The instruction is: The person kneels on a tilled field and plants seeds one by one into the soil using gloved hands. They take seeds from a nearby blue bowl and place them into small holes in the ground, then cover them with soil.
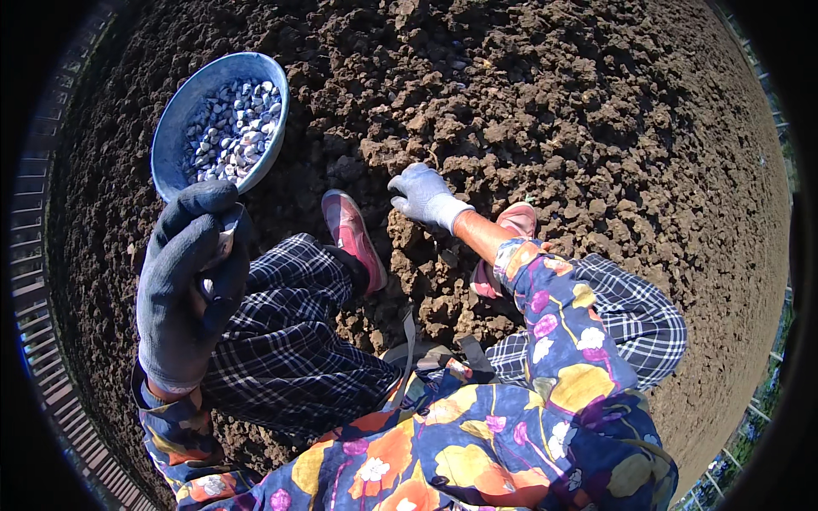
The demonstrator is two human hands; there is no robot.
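My left hand [192, 281], in a grey coated work glove, is raised at the left with its fingers curled around several pale cloves [223, 239] that look like garlic. Just beyond it a blue plastic bowl [167, 137], tilted in the view, holds many more such cloves. My right hand [422, 195], in a light grey glove, reaches down to the clods of soil between my feet, palm downward and fingertips bent. Whether something is between its fingertips cannot be seen.
Loose, cloddy brown soil [511, 115] spreads all around. My pink shoes [351, 236] stand on it to either side of the right hand. A low seat with straps [418, 354] shows between my legs. Fence-like slats [38, 306] run along the left rim.
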